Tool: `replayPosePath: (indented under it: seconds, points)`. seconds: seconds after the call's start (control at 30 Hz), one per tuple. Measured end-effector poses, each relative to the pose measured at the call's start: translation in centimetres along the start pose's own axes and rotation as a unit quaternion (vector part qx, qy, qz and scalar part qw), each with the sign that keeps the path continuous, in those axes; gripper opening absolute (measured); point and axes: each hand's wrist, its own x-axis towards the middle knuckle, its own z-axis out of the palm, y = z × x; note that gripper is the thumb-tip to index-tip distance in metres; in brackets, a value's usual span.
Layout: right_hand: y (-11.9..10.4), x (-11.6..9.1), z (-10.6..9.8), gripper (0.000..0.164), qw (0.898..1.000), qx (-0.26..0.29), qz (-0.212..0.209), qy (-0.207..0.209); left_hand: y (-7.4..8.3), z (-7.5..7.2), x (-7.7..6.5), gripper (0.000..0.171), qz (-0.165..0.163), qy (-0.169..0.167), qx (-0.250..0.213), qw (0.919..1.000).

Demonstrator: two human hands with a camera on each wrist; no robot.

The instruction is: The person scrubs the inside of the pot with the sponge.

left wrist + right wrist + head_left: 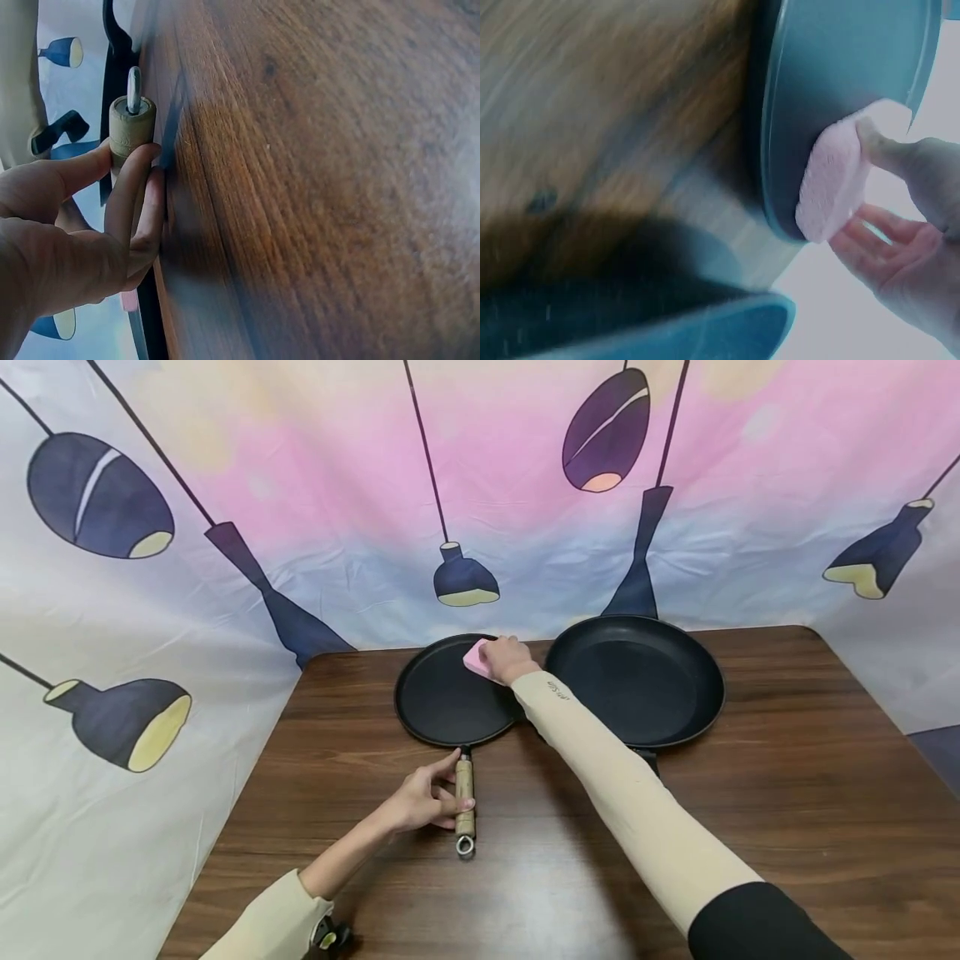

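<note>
A flat black pan [450, 697] with a shallow rim lies at the back of the table, its wooden handle [465, 785] pointing toward me. My left hand [423, 797] grips that handle from the left, thumb and fingers on either side; the left wrist view shows the handle's end [132, 127] and metal ring between them. At the pan's right far side, my right hand [507, 658] pinches a pink sponge [476, 658]. In the right wrist view the sponge [836, 176] stands against the pan's surface [840, 67] near the rim, thumb on one face and fingers behind.
A larger, deeper black frying pan [637, 681] stands just right of the flat pan, its handle partly hidden under my right sleeve [622, 785]. Both rest on a brown wooden table [360, 718]. A printed cloth [337, 485] with lamp pictures hangs behind.
</note>
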Motion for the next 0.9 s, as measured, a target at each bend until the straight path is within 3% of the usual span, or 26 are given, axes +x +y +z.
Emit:
replayPosePath:
  seconds: [0.2, 0.33, 0.67, 0.9]
  points:
    - [0.9, -1.0, -0.7, 0.038, 0.997, 0.007, -0.045, -0.058, 0.0, -0.1, -0.1, 0.091, -0.005, 0.007, 0.001, 1.0]
    - [1.4, -2.0, -0.9, 0.039, 0.995, 0.022, -0.068, -0.073, 0.0, -0.2, -0.1, 0.09, 0.0, 0.005, -0.001, 1.0]
    - [1.7, -4.5, -0.5, 0.038, 0.983, 0.031, -0.167, -0.062, 0.0, -0.3, -0.1, 0.09, 0.008, -0.006, 0.001, 0.9999]
    - [0.5, -5.7, 0.1, 0.039, 0.976, 0.043, -0.204, -0.063, 0.1, -0.2, 0.1, 0.09, 0.009, -0.013, -0.005, 0.9999]
